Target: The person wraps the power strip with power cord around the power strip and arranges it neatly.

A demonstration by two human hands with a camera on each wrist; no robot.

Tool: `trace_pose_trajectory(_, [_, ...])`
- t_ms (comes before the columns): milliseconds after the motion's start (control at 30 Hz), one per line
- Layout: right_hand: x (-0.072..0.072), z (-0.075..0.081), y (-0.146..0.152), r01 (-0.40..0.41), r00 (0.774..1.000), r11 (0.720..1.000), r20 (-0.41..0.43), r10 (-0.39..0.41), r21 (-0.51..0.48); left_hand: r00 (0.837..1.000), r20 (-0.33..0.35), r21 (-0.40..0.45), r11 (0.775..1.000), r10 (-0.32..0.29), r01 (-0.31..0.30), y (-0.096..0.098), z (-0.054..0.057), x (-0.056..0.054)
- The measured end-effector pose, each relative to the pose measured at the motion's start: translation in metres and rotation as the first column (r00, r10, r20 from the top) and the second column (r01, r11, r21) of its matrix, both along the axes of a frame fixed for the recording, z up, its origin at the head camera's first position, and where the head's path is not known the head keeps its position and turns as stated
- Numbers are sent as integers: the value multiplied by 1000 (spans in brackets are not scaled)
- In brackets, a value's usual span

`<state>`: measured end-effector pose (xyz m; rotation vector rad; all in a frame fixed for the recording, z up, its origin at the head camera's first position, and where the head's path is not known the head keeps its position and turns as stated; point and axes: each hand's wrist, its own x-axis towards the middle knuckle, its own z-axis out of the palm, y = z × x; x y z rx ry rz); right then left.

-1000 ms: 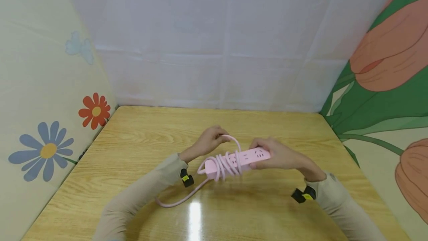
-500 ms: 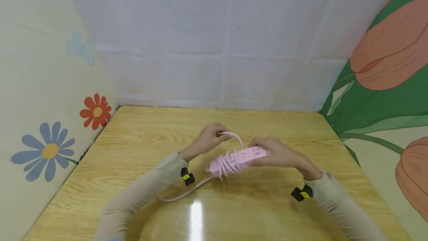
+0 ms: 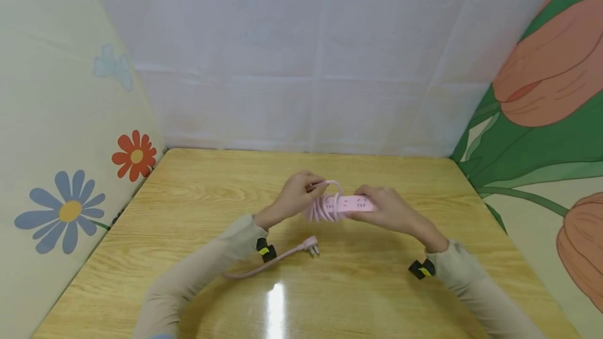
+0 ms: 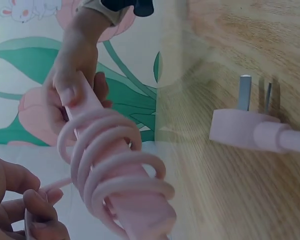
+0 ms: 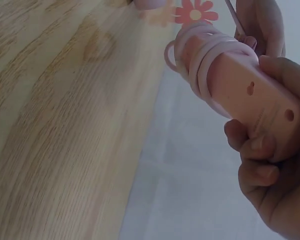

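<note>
A pink power strip (image 3: 350, 204) is held above the table by my right hand (image 3: 391, 209), which grips its right end. Several turns of its pink cord (image 4: 117, 132) wrap around the other half of the strip. My left hand (image 3: 299, 192) pinches a length of the cord just left of the strip, and a short loop rises from there to the coils. In the right wrist view the strip's underside (image 5: 255, 100) with two mounting holes shows between fingers and thumb. The cord's plug (image 3: 310, 244) lies on the table, its metal prongs bare; part of its lead is hidden behind the left forearm.
The wood-grain table (image 3: 377, 286) spreads around and below both hands. A white sheet (image 3: 282, 67) hangs behind it, with flower-printed panels at the left (image 3: 70, 119) and right (image 3: 542, 119). Each wrist carries a small black camera.
The right hand has raised the strip and tipped it level, away from the table's front. My left hand has shifted slightly right with the cord. The plug has come into view.
</note>
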<state>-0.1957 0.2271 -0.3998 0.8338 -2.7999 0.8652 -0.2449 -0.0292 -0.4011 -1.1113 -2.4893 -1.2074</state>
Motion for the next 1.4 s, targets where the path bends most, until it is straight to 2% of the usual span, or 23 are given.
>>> trace_pose_trajectory(167, [-2,-1,-3,42,999,999,2,-42,34,1000,9,-9,1000,-5,5,3,1,8])
trace_pose_trajectory(333, [-6,-4,-5,87,996,994,-34,-85,62,999,-15,-29,999,-35,34,9,-1,12])
trace_pose_trajectory(500, [-10,-12,-4,146,984,989,-104,-143,18,997,-35,-36,997,-63,62,14,-5,16])
trace_pose_trajectory(600, [-11,-16,-3,165,964,986,-207,-170,-40,996,-8,-4,996,-89,89,15,-6,19])
trace_pose_trajectory(767, [-15,-20,-4,160,903,980,-383,-195,-122,993,15,38,992,-117,117,18,-6,24])
trace_pose_trajectory(867, [-16,-21,-5,154,874,976,-441,-207,-153,993,55,44,994,-101,99,19,-5,24])
trace_pose_trajectory(1000, [-15,-20,-6,154,852,970,-472,-225,-186,987,148,20,997,-70,68,19,-5,22])
trace_pose_trajectory(1067, [-15,-21,-7,157,842,968,-486,-235,-195,977,203,19,997,-71,69,19,-6,22])
trace_pose_trajectory(1200, [-16,-22,-8,157,819,965,-518,-245,-209,948,304,71,995,-94,76,21,-7,21])
trace_pose_trajectory(1400, [-16,-23,-10,141,797,964,-552,-246,-226,926,359,142,987,-121,74,22,-10,21])
